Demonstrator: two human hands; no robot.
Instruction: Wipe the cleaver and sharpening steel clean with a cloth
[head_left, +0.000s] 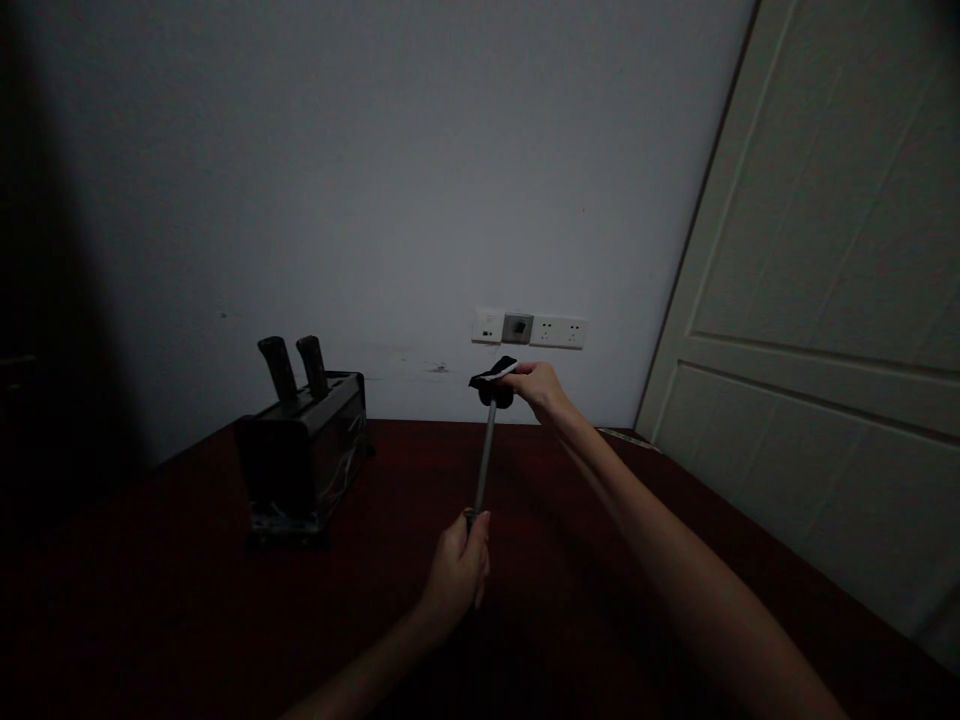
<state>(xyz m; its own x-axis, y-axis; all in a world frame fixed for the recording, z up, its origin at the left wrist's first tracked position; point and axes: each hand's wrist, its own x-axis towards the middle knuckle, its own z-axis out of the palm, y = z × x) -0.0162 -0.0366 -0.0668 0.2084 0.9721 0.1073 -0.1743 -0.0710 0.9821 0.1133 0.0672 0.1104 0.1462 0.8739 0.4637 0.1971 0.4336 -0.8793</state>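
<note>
My left hand (456,565) is closed around the lower end of a thin grey metal rod (486,455), which rises away from me over the table. At the rod's far end is a dark rounded head (496,394). My right hand (536,385) pinches a flat black piece with a pale edge (495,373), held against or just above that head. Dim light hides what this piece is and whether it is fixed to the rod. The grip under my left fingers is mostly covered.
A black and silver toaster-like box (307,450) stands on the left, with two black handles (279,368) sticking up from its top. The dark red table (405,460) meets a pale wall (420,200) with a row of sockets (559,332). A panelled door (817,300) is at right.
</note>
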